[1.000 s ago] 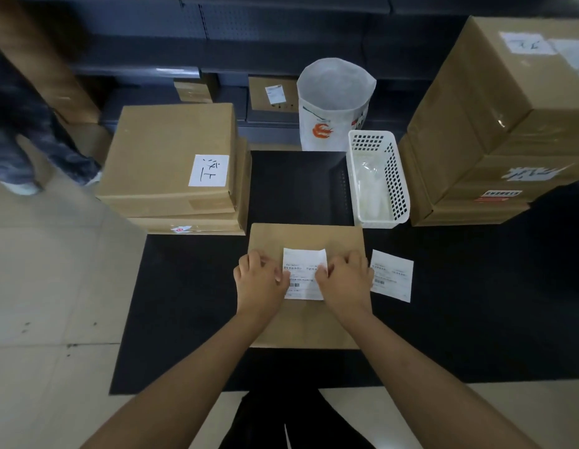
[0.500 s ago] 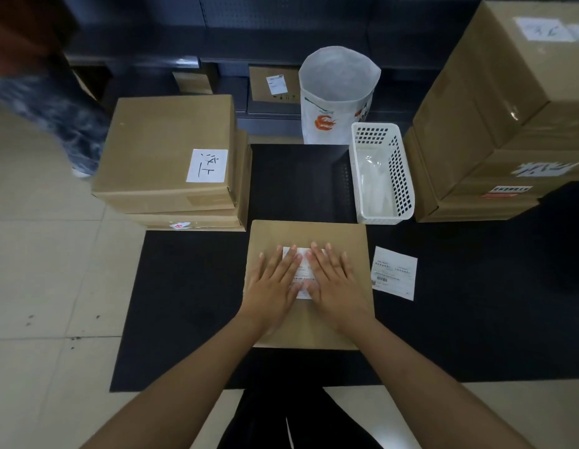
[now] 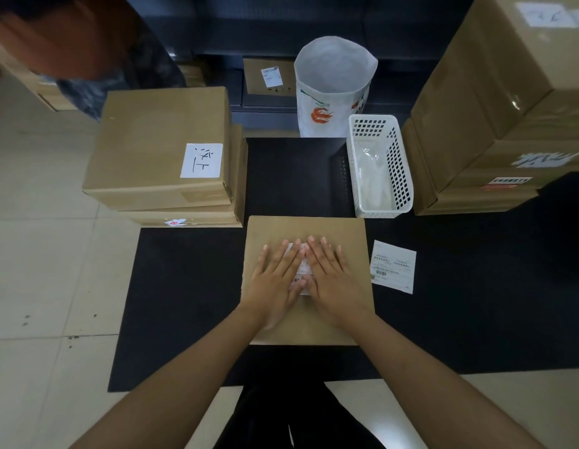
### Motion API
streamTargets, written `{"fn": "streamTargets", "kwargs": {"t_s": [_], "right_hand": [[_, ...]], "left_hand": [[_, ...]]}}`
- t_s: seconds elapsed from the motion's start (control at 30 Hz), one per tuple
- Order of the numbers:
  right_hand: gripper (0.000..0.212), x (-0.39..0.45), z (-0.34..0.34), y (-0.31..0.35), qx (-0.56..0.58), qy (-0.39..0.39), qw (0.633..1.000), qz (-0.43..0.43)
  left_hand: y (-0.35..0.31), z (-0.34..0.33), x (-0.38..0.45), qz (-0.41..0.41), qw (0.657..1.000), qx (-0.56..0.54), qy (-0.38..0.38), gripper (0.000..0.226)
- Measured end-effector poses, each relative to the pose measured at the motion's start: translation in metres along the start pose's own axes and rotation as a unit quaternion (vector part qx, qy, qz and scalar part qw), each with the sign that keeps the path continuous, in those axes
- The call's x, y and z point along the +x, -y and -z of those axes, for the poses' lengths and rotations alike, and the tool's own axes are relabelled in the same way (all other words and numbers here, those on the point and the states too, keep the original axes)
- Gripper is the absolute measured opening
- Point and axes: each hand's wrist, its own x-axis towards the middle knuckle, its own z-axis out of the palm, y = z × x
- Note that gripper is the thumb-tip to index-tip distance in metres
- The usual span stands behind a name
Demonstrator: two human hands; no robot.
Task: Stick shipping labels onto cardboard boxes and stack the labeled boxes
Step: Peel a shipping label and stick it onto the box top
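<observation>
Box (image 3: 333,231) lies flat on black mat (image 3: 191,286), centre of view, on the tiled floor (image 3: 38,254). Label (image 3: 301,273) sits on box top, mostly covered by both hands. Left hand (image 3: 276,280) flat, palm down, fingers spread and extended, pressing on label's left part and the cardboard. Right hand (image 3: 333,277) same pose, flat and unclenched, on label's right part; index fingers nearly touching over the label (only a strip with a barcode shows between them). Neither hand grasps anything, both just press.

Spare label (image 3: 394,266) lies loose on mat just right of box, tilted slightly, not touching it. White basket (image 3: 403,176) with perforated walls stands beyond box's far right corner, something clear inside, can't tell what. White bag (image 3: 333,89) with red shrimp print stands upright behind basket, mouth open. Stack (image 3: 158,150) of two flat boxes to the far left, half on mat, half on floor; top one bears a white handwritten tag (image 3: 202,160). Big cartons (image 3: 495,108) piled at right edge, stickers on them. Small carton (image 3: 268,76) with label on dark shelf at back. Blurred person (image 3: 87,53) at top left.
</observation>
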Motion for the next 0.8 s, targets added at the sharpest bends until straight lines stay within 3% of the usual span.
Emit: {"fn": "streamTargets", "kwargs": {"t_s": [0.13, 0.3, 0.4, 0.57, 0.63, 0.73, 0.8], "right_hand": [[0.079, -0.002, -0.003, -0.007, -0.019, -0.013, 1.0, 0.003], [0.07, -0.013, -0.006, -0.007, -0.019, -0.044, 0.987, -0.154], [0.072, -0.014, -0.009, -0.005, -0.005, -0.051, 0.982, -0.181], [0.071, -0.015, -0.01, -0.005, 0.011, -0.069, 0.983, -0.172], [0.068, -0.018, -0.008, -0.002, 0.023, -0.089, 0.985, -0.148], [0.06, -0.026, -0.012, 0.003, 0.016, -0.093, 0.995, -0.012], [0.059, -0.032, -0.021, 0.004, -0.021, -0.064, 0.996, 0.054]], "left_hand": [[0.001, -0.002, -0.004, 0.012, 1.0, -0.002, -0.015, 0.064], [-0.007, -0.003, -0.011, 0.117, 0.992, 0.03, -0.046, 0.062], [-0.007, -0.007, -0.012, 0.184, 0.981, 0.01, -0.057, 0.062], [-0.007, -0.007, -0.01, 0.155, 0.986, -0.013, -0.063, 0.07], [-0.009, 0.002, -0.012, 0.138, 0.987, -0.02, -0.085, 0.066], [-0.019, 0.0, -0.02, 0.063, 0.991, -0.015, -0.118, 0.057], [-0.026, -0.013, -0.027, 0.016, 0.995, -0.013, -0.099, 0.057]]}}
